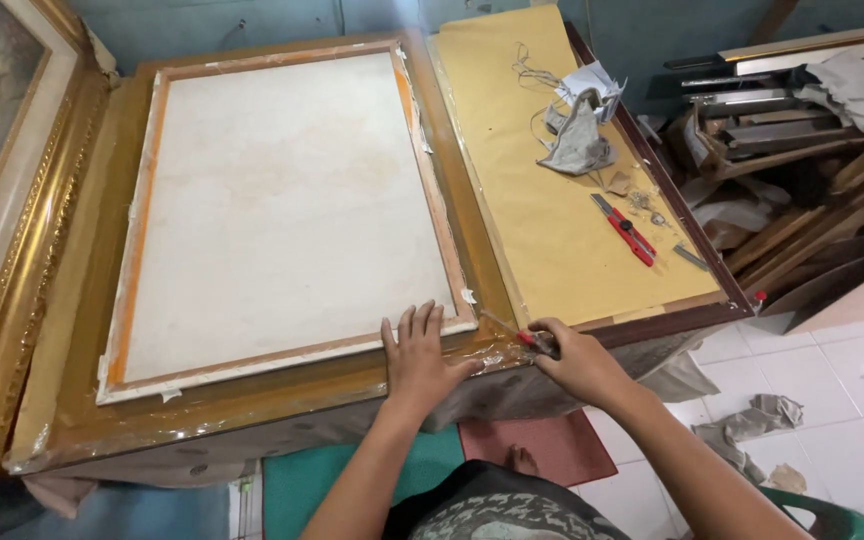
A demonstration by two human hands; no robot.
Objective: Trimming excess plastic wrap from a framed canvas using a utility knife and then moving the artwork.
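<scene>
Your left hand point(420, 362) lies flat, fingers spread, on the picture frame point(282, 385) at lower centre; just right, your right hand point(577, 362) clamps a red cutter point(535, 342), blade pointing upper left.

Gold frame point(252, 405) w/ off-white canvas back point(282, 210); red cutter point(624, 230) on tan paper point(542, 200).

Left hand point(418, 357) flat, fingers point(422, 325) spread, right hand point(577, 360) fisted, both forearms extended forward
</scene>
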